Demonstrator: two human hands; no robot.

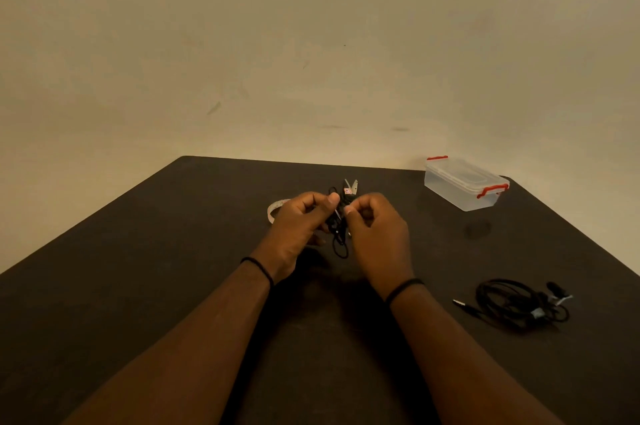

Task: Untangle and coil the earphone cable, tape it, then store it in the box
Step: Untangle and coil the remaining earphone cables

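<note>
I have the tangled earphone cable (338, 227) pinched between both hands, lifted just above the dark surface (173, 268) near its middle. My left hand (301, 223) grips the upper part of the bundle with thumb and curled fingers, and my right hand (374, 234) pinches strands beside it, so both hands are closed on the cable. I judge I am in the untangling step: the wire hangs as a knotted clump, not a neat coil. The bundle's long axis runs roughly up and down between my hands, with a loop dangling at the bottom toward me; I cannot tell where the plug or earbuds sit in it. Next I would need to find a free end and draw it out gently, since pulling hard would likely tighten the knots. The tape roll (277, 208) lies just beyond my left hand, scissors (350, 186) behind the bundle. The clear box (464, 185), lid on with red clips, stands well apart at the far right. Another cable (519, 303), already coiled, lies near my right forearm.
</note>
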